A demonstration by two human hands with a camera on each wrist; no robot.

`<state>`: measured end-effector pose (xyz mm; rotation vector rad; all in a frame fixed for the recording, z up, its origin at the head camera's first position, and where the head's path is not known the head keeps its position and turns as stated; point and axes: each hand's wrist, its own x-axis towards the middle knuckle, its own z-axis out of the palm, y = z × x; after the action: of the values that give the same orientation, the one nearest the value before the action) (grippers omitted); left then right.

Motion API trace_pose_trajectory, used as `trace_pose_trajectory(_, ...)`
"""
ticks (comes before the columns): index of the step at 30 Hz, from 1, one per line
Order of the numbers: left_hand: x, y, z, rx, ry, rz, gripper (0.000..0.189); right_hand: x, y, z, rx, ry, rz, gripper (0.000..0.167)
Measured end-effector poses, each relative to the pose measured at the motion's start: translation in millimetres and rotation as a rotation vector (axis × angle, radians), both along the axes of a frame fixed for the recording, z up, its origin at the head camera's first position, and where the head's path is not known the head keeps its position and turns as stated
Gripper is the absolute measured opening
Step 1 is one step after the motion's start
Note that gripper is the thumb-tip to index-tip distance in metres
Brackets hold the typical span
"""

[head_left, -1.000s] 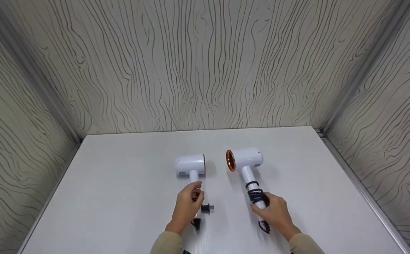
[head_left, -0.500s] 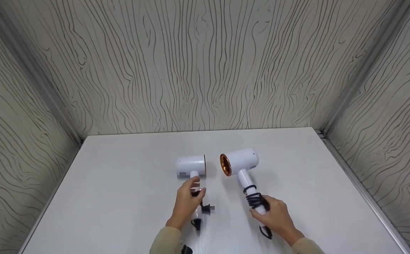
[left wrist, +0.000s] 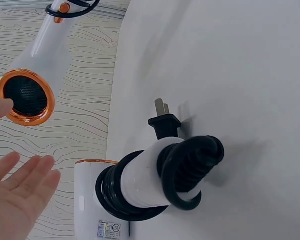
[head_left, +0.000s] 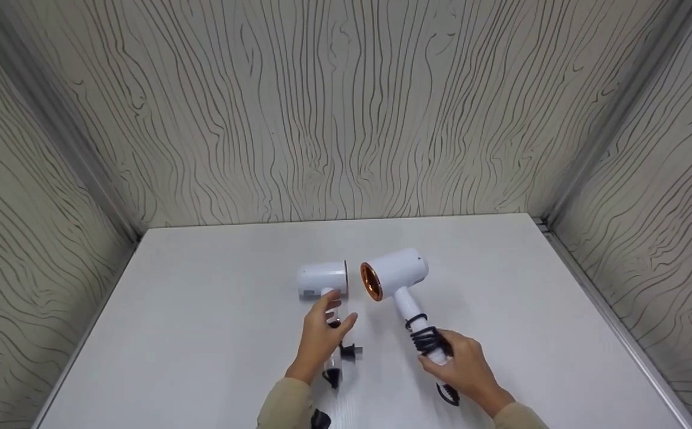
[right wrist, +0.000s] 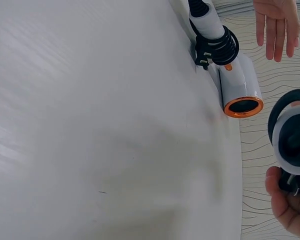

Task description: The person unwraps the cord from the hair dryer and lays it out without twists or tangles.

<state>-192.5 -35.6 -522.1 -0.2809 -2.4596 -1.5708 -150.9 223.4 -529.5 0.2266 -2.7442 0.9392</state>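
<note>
My right hand (head_left: 466,362) grips the cord-wrapped handle of a white hair dryer (head_left: 398,272), which is raised off the table with its orange-rimmed mouth facing left. In the right wrist view, the plug (right wrist: 294,183) of this dryer shows by the fingers. Another white hair dryer (head_left: 320,278) lies on the table, its black cord (left wrist: 110,192) wound round the handle. Above that handle is my left hand (left wrist: 17,200), fingers straight and holding nothing. In the head view the left hand hides part of the lying dryer's handle.
The white table (head_left: 214,333) carries the lying dryer, whose plug (head_left: 350,352) sticks out to the right of its handle. Wood-patterned panels (head_left: 334,119) stand at the back and both sides.
The right hand has lifted and tilted its hair dryer, and the dryer's head has shifted left toward the lying one. The left hand's thumb and fingers have spread apart above the other handle.
</note>
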Motion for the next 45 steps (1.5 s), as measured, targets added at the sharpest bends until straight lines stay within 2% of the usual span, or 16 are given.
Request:
trace_pose_trajectory(6, -0.4, 1.6, 1.8, 0.016, -0.009, 0.001, 0.061, 1.8, -1.0, -2.6, -0.013, 0.091, 0.079, 0.045)
trace_pose_trajectory(10, -1.3, 1.7, 4.6, 0.059, -0.044, -0.005, 0.069, 2.8, -3.1, -4.4, -0.019, 0.144, 0.131, 0.041)
trace_pose_trajectory(19, -3.6, 2.9, 8.3, 0.124, -0.139, -0.032, 0.086, 6.5, -7.4, -5.3, -0.012, 0.152, 0.164, 0.042)
trace_pose_trajectory(23, -4.2, 3.1, 10.1, 0.191, -0.177, -0.044, 0.090, 7.0, -9.3, -6.4, -0.004, 0.179, 0.181, 0.042)
trace_pose_trajectory(31, -5.2, 3.1, 15.8, 0.284, -0.223, -0.045, 0.091, 6.6, -12.2, -8.2, 0.000, 0.224, 0.205, 0.042)
trace_pose_trajectory(34, -5.8, 3.7, 17.7, 0.348, -0.273, -0.041, 0.090, 6.7, -13.3, -8.0, -0.002, 0.217, 0.214, 0.041)
trace_pose_trajectory(39, -6.0, 5.9, 20.4, 0.438, -0.373, 0.001, 0.086, 7.1, -15.0, -8.1, -0.002, 0.212, 0.231, 0.041)
trace_pose_trajectory(45, -5.0, 7.9, 21.9, 0.440, -0.432, 0.063, 0.085, 7.6, -15.7, -8.6, -0.013, 0.243, 0.247, 0.042)
